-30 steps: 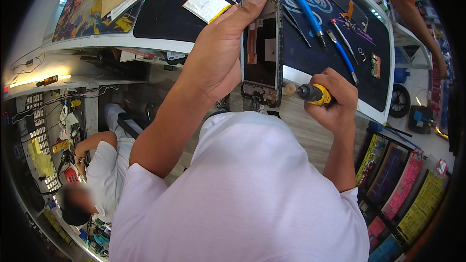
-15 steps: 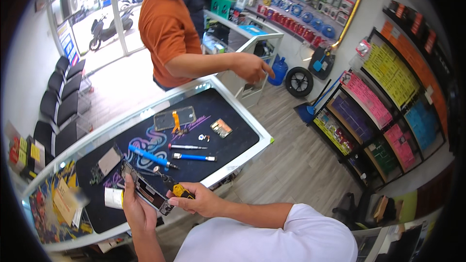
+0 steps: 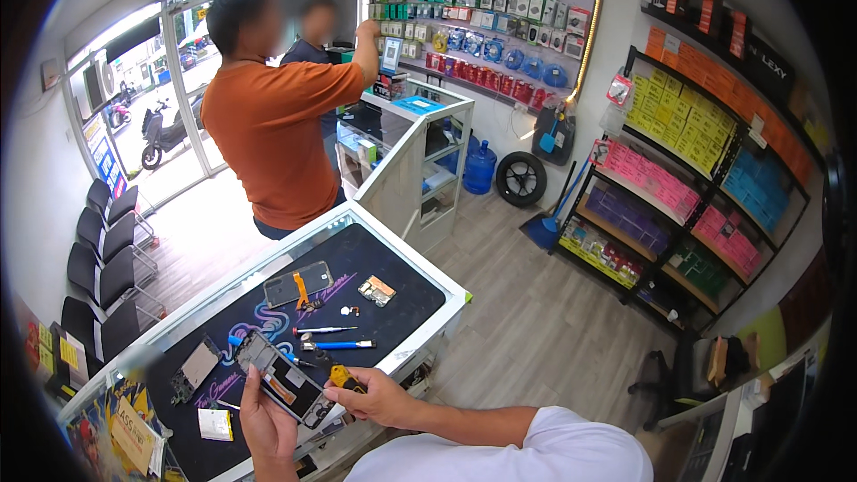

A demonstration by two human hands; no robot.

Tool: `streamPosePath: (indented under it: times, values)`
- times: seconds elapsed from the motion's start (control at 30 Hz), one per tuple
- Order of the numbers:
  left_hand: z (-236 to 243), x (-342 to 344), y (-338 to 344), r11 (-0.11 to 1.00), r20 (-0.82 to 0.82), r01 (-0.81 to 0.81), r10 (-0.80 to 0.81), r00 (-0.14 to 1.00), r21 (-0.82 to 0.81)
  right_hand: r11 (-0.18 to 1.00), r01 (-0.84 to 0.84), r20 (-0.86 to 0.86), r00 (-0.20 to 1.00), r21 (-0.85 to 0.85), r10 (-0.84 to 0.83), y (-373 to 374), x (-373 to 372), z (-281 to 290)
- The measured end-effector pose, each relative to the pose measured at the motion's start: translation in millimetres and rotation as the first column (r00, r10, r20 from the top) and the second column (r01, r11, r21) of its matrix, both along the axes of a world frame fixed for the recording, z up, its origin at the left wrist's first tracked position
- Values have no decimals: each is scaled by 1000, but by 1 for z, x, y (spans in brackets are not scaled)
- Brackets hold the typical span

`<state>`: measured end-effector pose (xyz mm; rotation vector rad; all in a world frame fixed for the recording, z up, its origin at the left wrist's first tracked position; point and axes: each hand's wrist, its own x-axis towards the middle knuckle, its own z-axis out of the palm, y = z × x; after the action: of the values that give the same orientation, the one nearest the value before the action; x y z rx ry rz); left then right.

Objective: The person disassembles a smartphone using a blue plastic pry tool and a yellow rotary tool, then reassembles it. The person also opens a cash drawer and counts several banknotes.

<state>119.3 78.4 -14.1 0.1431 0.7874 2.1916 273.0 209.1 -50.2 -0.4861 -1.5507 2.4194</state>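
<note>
My left hand (image 3: 270, 419) grips an opened phone frame (image 3: 286, 384), tilted above the counter's dark mat. My right hand (image 3: 379, 397) is closed on a yellow-and-black handheld rotary tool (image 3: 344, 377) beside the frame's lower right. On the mat (image 3: 393, 250) lie a white battery (image 3: 215, 425), a phone part assembly (image 3: 195, 368), a back panel with orange flex cable (image 3: 287, 290), a small circuit board (image 3: 377, 290), blue hand tools (image 3: 335, 345) and a thin screwdriver (image 3: 323, 330). Some tools are partly hidden behind the phone frame.
A co-worker in an orange shirt (image 3: 263, 143) stands beyond the counter (image 3: 460, 303), another person (image 3: 312, 45) behind. Around them are a glass display case (image 3: 420, 170), black chairs (image 3: 112, 277), a shelf rack (image 3: 661, 196), a tyre (image 3: 520, 178) and an office chair (image 3: 661, 388).
My view has swung up toward the shop. The person in orange has turned away and raised an arm toward the wall display. I keep hold of the frame and rotary tool.
</note>
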Motion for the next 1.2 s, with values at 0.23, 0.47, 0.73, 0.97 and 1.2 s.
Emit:
streamPosePath:
  times: [0.23, 0.47, 0.73, 0.97, 1.2]
  values:
    - [5, 18, 7, 997, -43, 46, -43, 998, 62, 999, -43, -16, 999, -14, 43, 2, -2, 3]
    - [7, 19, 9, 999, 72, -24, 22, 997, 21, 997, -58, -3, 998, 48, 59, -1, -9, 5]
    - [-1, 15, 16, 994, 141, -106, 100, 985, 36, 961, -65, -191, 982, -270, 13, 38, 33, 13]
    - [-7, 28, 33, 995, 117, -82, 75, 990, 52, 870, 359, -314, 828, -337, -464, 132, 133, -4]
    - [-12, 47, 65, 992, 119, -110, 102, 988, 64, -153, 982, -226, -125, 110, -966, 327, 391, -170]
